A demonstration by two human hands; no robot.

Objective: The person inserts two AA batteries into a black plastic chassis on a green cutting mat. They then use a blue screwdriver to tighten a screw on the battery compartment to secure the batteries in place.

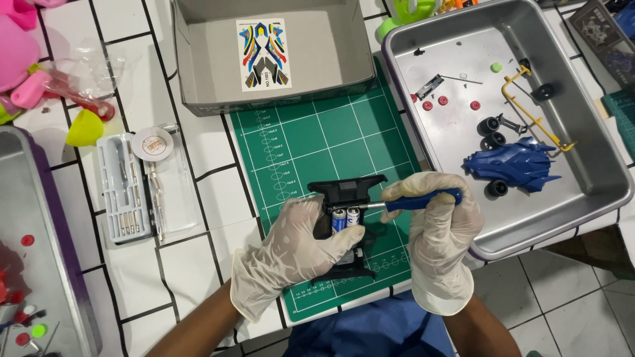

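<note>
Head view, looking down at a white-tiled counter (198, 192) on which a green cutting mat (317, 145) is lying. At the mat's near end a black toy-car chassis (345, 192) is resting, with two blue-and-silver batteries (345, 217) sitting side by side in its middle bay. The gloved left hand (291, 254) is lying over the chassis from the left, its fingers curled closed around the chassis body and the thumb reaching up to the batteries. The gloved right hand (440, 225) is gripping the blue handle of a small screwdriver (413, 201), fingers wrapped shut around it, while the metal tip is pointing left and meeting the chassis just beside the batteries. To the right a metal tray (582, 125) is holding a blue car body shell (512, 165), loose black wheels (493, 132), a yellow frame piece (536, 116) and small red parts (443, 102). Behind the mat an open grey cardboard box (205, 66) is containing a colourful sticker sheet (264, 53). Left of the mat a clear case of screwdriver bits (126, 192) is lying open, and a second tray (40, 231) is showing at the far left edge.
</note>
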